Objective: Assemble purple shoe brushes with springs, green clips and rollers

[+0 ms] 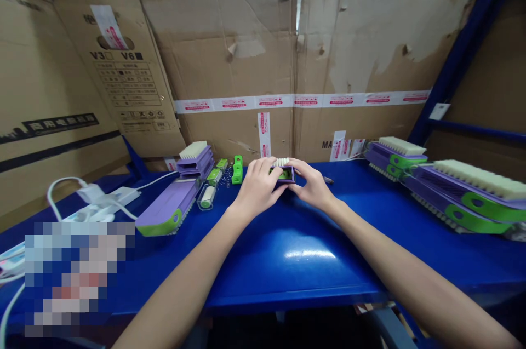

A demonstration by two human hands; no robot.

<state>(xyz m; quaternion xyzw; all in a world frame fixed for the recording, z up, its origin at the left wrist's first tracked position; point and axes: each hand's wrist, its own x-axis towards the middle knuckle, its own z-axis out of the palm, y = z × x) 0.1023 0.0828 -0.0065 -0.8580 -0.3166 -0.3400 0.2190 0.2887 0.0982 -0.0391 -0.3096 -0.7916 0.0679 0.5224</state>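
Both my hands meet at the middle of the blue table [296,239], closed around a small purple brush part [283,173] with a green inner piece and white bristles on its far side. My left hand [258,186] grips its left end, fingers curled over the top. My right hand [311,183] grips its right end the same way. The part rests low, at or just above the tabletop.
Left of my hands lie a green clip [237,169], small springs [227,175], a clear tube piece [207,196], a long purple-green brush body [168,209] and a purple bristle block [196,158]. Stacked finished brushes [447,187] fill the right. White cables [98,198] lie far left. Cardboard boxes [255,53] wall the back.
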